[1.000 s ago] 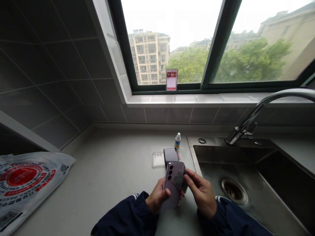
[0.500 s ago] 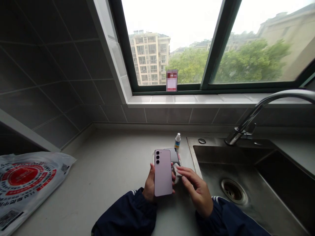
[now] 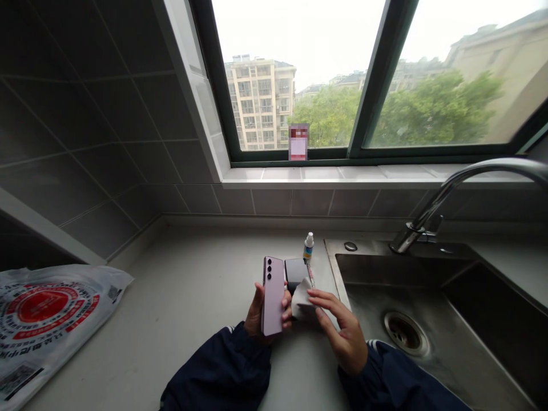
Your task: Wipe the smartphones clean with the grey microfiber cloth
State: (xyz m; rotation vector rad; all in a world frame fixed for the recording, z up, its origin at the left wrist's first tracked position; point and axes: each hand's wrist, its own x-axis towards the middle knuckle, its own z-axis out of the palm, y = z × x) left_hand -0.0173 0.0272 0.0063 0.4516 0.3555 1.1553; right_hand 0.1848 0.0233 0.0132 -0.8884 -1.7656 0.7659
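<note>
A pale pink phone point(image 3: 274, 299) is held upright with its back and three camera lenses facing me. My left hand point(image 3: 256, 311) wraps round it, thumb on the left edge and fingertips on the right. Just right of it, my right hand point(image 3: 341, 326) holds a crumpled white cloth or tissue point(image 3: 303, 302) at the fingertips. Behind the cloth a dark, flat, glossy object point(image 3: 295, 272) lies on the counter, partly covered. A small white-capped spray bottle point(image 3: 308, 246) stands behind that object.
The steel sink point(image 3: 338, 274) with its drain is at the right, under a chrome faucet point(image 3: 432, 200). A plastic bag point(image 3: 55, 314) with red print lies on the counter point(image 3: 192, 285) at the far left. A window is behind.
My left hand has moved left and turned the phone slightly, so more of the cloth and the dark flat object shows. My right hand has hardly moved.
</note>
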